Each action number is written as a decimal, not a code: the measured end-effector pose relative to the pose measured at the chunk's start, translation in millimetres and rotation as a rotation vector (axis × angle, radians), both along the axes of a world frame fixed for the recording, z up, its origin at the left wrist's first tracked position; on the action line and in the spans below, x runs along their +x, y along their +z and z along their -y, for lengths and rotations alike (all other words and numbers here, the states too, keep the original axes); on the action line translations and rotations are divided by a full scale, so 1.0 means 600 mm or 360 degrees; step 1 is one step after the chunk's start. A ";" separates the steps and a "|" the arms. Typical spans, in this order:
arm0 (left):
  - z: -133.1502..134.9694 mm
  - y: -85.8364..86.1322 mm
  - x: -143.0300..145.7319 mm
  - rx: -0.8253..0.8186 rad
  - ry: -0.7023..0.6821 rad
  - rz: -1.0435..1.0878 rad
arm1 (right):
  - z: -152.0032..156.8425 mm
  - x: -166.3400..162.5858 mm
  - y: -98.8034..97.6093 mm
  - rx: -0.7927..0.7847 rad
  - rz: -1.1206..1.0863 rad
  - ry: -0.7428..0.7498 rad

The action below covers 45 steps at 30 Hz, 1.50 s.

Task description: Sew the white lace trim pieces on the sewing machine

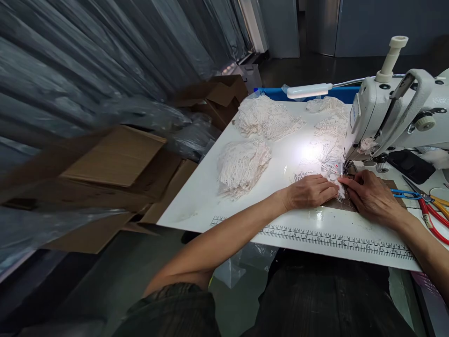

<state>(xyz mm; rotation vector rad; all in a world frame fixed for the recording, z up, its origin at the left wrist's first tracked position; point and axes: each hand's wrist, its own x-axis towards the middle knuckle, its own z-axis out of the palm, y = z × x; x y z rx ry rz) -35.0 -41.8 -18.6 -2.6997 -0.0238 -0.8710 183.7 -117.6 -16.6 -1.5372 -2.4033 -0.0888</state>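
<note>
A strip of white lace [330,169] lies under the needle area of a white sewing machine [372,103]. My left hand [312,191] rests on the lace from the left, its fingers together and curled on the edge. At the right, my right hand [372,194] pinches the lace's edge between thumb and forefinger, close to the presser foot [346,168]. Its other fingers are bent and partly hidden. More lace trails from the machine toward the back of the table. A bright lamp [308,91] lights the work.
Two heaps of lace, a far heap [264,117] and a near heap [242,167], lie on the white table [196,206]. A printed ruler [326,239] follows the front edge. Red-handled scissors [427,210] and a black phone [411,166] lie right. Cardboard boxes [115,154] stand left.
</note>
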 end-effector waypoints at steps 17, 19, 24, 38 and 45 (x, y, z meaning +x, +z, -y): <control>0.006 -0.003 -0.001 -0.0152 0.0037 -0.0010 | -0.002 0.032 0.029 -0.0334 -0.0599 -0.0201; 0.005 -0.003 -0.002 -0.0150 0.0060 -0.0030 | -0.002 0.030 0.027 -0.0291 -0.0582 -0.0180; 0.005 -0.002 0.000 -0.0111 0.0075 -0.0033 | -0.003 0.025 0.027 -0.0216 -0.0556 -0.0138; 0.005 -0.006 -0.002 -0.0257 0.0075 -0.0067 | 0.005 0.020 0.031 -0.0236 -0.0499 0.0181; -0.003 -0.001 -0.007 -0.0364 0.0002 -0.0062 | 0.012 0.013 0.020 -0.0199 -0.0243 0.0251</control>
